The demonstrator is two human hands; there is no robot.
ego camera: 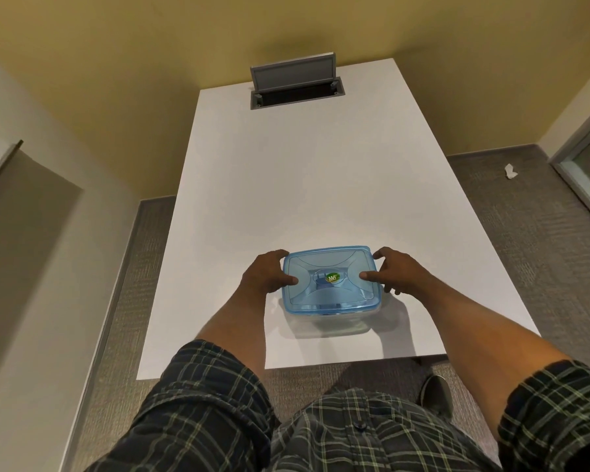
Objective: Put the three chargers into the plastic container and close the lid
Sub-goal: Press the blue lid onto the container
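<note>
From the head camera I see the clear plastic container with its translucent blue square lid (330, 279) sitting near the front edge of the long white counter (300, 185). The lid is already on top. My left hand (264, 272) is spread against the lid's left side, thumb lying on the top and fingers curled round the far corner; my right hand (394, 270) mirrors it on the right side — both open and pressing, neither closed around anything. I cannot make out the chargers through the blue plastic, and none lie on the counter, so I judge them inside. The step is sealing. To do it well I would press evenly on both edges, then work round the corners — keeping the box flat so it does not skid toward the edge.
</note>
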